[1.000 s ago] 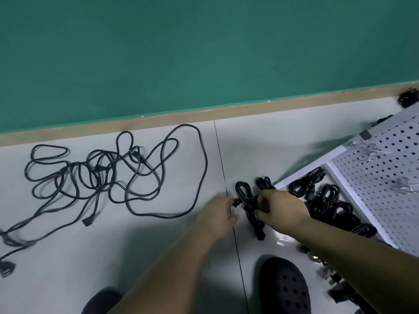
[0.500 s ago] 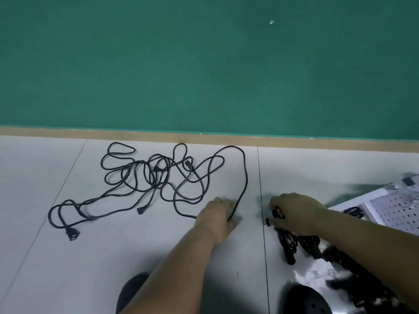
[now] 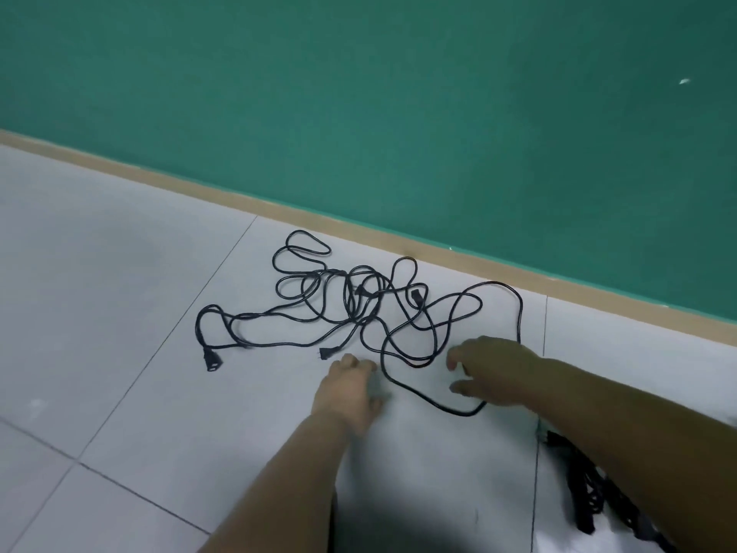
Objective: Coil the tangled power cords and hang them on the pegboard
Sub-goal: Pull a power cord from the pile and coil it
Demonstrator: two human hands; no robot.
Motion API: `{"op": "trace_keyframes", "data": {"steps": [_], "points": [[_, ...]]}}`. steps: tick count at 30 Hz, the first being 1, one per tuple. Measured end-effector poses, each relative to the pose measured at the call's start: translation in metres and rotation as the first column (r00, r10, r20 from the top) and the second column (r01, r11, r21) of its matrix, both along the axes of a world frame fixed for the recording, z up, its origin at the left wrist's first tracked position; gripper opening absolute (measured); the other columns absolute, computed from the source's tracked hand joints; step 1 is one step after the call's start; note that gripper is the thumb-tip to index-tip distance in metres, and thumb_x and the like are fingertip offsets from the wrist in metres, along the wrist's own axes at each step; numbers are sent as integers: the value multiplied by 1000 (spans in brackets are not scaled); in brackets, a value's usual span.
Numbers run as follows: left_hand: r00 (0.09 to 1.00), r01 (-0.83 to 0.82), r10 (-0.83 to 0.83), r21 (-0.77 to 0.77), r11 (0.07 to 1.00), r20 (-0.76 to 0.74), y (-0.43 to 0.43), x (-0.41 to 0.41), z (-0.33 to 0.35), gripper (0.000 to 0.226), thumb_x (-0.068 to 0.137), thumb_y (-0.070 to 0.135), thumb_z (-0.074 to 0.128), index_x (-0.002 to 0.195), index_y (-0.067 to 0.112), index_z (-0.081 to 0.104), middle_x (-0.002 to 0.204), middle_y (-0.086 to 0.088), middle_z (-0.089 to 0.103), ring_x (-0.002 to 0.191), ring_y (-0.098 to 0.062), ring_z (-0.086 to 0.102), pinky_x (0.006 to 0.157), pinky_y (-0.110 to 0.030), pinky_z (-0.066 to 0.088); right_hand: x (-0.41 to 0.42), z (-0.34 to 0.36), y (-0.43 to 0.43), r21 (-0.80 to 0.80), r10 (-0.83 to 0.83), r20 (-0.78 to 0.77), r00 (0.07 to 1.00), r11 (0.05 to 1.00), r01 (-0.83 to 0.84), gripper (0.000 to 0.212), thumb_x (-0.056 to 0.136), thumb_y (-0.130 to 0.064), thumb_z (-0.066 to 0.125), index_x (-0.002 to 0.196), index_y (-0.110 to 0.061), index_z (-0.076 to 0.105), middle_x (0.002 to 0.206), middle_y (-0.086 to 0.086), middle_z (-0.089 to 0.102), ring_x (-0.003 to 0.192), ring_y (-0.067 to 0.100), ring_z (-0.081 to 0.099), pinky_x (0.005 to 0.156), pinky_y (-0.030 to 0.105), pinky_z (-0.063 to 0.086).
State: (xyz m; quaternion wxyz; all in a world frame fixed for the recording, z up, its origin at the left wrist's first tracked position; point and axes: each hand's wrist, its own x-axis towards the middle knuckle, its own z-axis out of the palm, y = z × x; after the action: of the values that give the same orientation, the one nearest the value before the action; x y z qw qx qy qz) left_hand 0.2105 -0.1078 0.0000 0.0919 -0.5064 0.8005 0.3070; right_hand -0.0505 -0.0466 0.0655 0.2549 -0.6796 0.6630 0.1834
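A tangle of black power cords (image 3: 361, 303) lies spread on the pale floor tiles, with plugs at its left end (image 3: 210, 359) and near the middle (image 3: 325, 354). My left hand (image 3: 350, 391) reaches toward the tangle's near edge, beside a loop, with its fingers forward and holding nothing. My right hand (image 3: 492, 371) hovers over the right loop of cord with fingers and thumb spread, gripping nothing. Coiled black cords (image 3: 586, 492) lie at the lower right, partly hidden under my right forearm. The pegboard is out of view.
A green wall (image 3: 399, 113) with a tan baseboard (image 3: 359, 223) runs behind the cords. Grey floor tiles (image 3: 99, 313) extend to the left and toward me.
My right hand has let go of the coiled cord and moved left over the tangle. My left hand has reached further into it. The view has swung left, dropping the pegboard from sight.
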Motion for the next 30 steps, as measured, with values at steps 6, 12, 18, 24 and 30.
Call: {"op": "trace_keyframes", "data": {"steps": [6, 12, 18, 24, 30], "points": [[997, -80, 82, -98, 992, 11, -36, 9, -8, 72, 96, 36, 64, 159, 23, 33, 157, -3, 38, 144, -27, 32, 117, -39, 36, 24, -25, -21, 39, 43, -37, 998, 998, -42, 42, 104, -49, 58, 140, -28, 54, 139, -1, 56, 124, 23, 57, 101, 38, 49], [986, -162, 157, 87, 983, 58, -66, -12, -12, 83, 99, 34, 63, 165, 19, 15, 155, -15, 44, 151, -34, 29, 122, -44, 32, 15, -34, -40, 45, 58, -43, 997, 997, -56, 42, 105, -48, 57, 141, -26, 54, 137, 1, 55, 122, 24, 57, 95, 37, 47], [981, -100, 89, 54, 994, 173, -68, -28, -28, 30, 99, 26, 56, 127, 18, 50, 130, -9, 59, 127, -32, 47, 104, -43, 48, -4, -25, -46, 22, 23, -69, 997, 1000, -21, 41, 105, -48, 55, 140, -27, 54, 138, 1, 57, 125, 24, 56, 98, 38, 48], [995, -19, 25, 62, 998, -101, -58, -42, -7, 5, 98, 20, 55, 96, 24, 56, 103, 0, 64, 95, -26, 61, 86, -38, 54, -18, -3, -42, 19, -1, -78, 997, 1000, 2, 39, 106, -47, 56, 139, -26, 56, 138, 0, 58, 126, 22, 55, 99, 37, 47], [932, 31, -47, -52, 998, -360, -59, -54, 63, 14, 102, 18, 58, 97, 30, 63, 92, 12, 71, 87, -13, 66, 84, -36, 57, -29, 46, -41, -130, -146, -38, 989, 982, 140, 65, 100, -51, 63, 156, -32, 37, 151, -1, 49, 134, 27, 55, 104, 41, 50]]}}
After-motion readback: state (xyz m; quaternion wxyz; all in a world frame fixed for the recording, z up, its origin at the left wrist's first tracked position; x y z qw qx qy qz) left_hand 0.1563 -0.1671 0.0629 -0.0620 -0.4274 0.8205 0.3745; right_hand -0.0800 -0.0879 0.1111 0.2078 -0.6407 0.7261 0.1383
